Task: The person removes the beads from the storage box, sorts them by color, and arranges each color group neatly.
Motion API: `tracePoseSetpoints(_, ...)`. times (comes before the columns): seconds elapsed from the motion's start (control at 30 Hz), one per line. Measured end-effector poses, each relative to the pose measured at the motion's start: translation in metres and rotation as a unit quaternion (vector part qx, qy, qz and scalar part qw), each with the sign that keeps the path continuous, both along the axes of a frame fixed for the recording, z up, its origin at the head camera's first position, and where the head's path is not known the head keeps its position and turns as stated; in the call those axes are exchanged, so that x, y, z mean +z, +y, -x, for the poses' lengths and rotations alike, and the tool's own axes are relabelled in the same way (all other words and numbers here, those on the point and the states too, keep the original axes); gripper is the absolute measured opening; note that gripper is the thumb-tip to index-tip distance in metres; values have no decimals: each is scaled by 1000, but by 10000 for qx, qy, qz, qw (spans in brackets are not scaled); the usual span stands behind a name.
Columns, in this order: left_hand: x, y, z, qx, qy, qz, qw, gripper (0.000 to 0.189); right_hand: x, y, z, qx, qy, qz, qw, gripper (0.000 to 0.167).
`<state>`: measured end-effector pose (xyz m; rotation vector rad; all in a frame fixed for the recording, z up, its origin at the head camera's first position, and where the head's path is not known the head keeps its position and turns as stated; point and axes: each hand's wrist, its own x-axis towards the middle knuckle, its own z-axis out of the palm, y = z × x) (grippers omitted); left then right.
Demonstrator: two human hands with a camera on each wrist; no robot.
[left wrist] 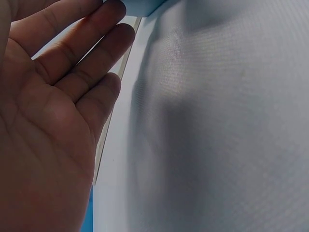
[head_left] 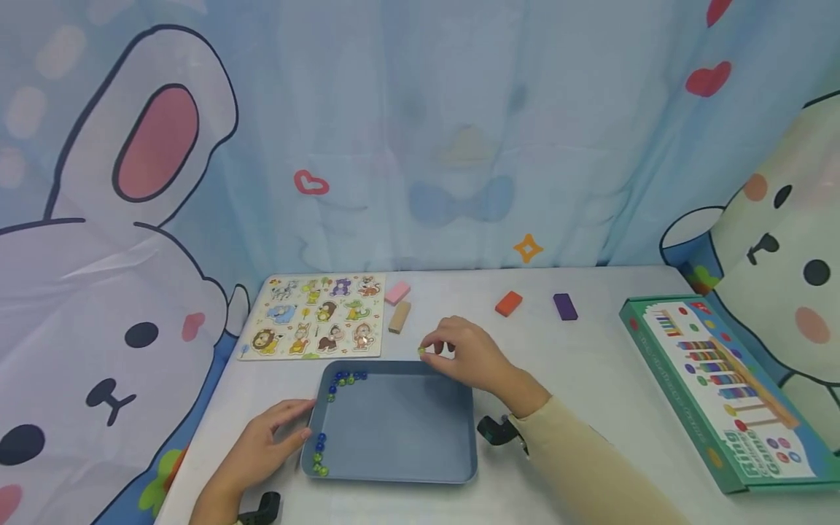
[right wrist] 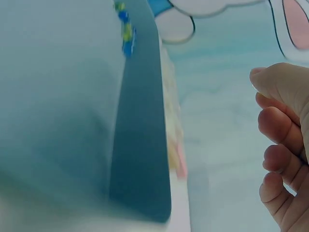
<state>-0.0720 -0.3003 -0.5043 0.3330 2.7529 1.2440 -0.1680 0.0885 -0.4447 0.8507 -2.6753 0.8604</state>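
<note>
A shallow grey-blue tray [head_left: 400, 423] lies on the table, with several small blue and green marbles [head_left: 321, 442] along its left side and in its far left corner. My left hand [head_left: 265, 441] is at the tray's left rim, its fingers loosely extended; in the left wrist view the palm [left wrist: 43, 125] holds nothing. Above the tray's far rim, my right hand [head_left: 469, 354] pinches a small yellow-green marble [head_left: 422, 351] between thumb and forefinger. The right wrist view shows the right hand [right wrist: 285, 130] with its other fingers curled; the marble is hardly visible there.
An animal puzzle board [head_left: 315, 317] lies behind the tray. Near it are a pink block [head_left: 397, 292] and a tan block [head_left: 399, 318]. Farther right lie an orange block [head_left: 508, 303] and a purple block [head_left: 565, 306]. A green box [head_left: 728, 394] occupies the right side; a printed curtain [head_left: 420, 131] hangs behind.
</note>
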Motion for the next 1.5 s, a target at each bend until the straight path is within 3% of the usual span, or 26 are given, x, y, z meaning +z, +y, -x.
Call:
tracePoseSetpoints(0.3,5,0,-3,80,-57,2,10000,49,-12,63,-3,-636,29,79,9979,15)
tracePoseSetpoints(0.7,4,1,-4,61,-110,62,9999,50,-38,133,-19,-1573,-610,-261,9853,15)
tracePoseSetpoints(1.1,2,2,-4,42,-92,64,9999,49,-61,163,-31,-1928,-1353,-646,9697,15)
tracePoseSetpoints(1.5,4,3,-4,90,-115,-37,9999,50,-77,169,-30,-1887,-1640,-649,9661,15)
